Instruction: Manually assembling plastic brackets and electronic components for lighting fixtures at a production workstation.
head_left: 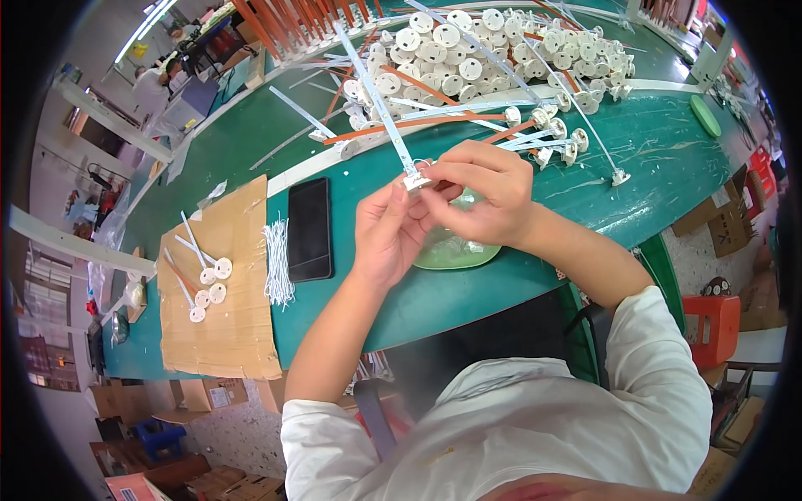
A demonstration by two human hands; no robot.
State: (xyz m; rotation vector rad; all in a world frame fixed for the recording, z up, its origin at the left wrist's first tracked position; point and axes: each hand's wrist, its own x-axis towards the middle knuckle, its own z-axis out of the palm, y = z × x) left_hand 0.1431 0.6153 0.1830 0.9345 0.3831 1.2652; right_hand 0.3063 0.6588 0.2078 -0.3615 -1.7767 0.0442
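Note:
Over the near side of the green table, my left hand [384, 234] grips a small white round base [415, 181] between thumb and fingers. A long pale strip [376, 100] rises from that base, leaning away to the left. My right hand [493, 188] is closed at the same base, thumb and forefinger pinched by its edge. A thin white loop, apparently cord, shows at those fingertips; what exactly they pinch is too small to make out. Below both hands lies a light green dish [458, 255], partly hidden, with something clear in it.
Left of my hands are a black phone [310, 230], a bundle of white cords [277, 263] and a cardboard sheet [219, 346] bearing several strip-and-disc pieces [206, 275]. A large heap of white discs [468, 63] covers the far side, with orange and pale strips jutting toward me.

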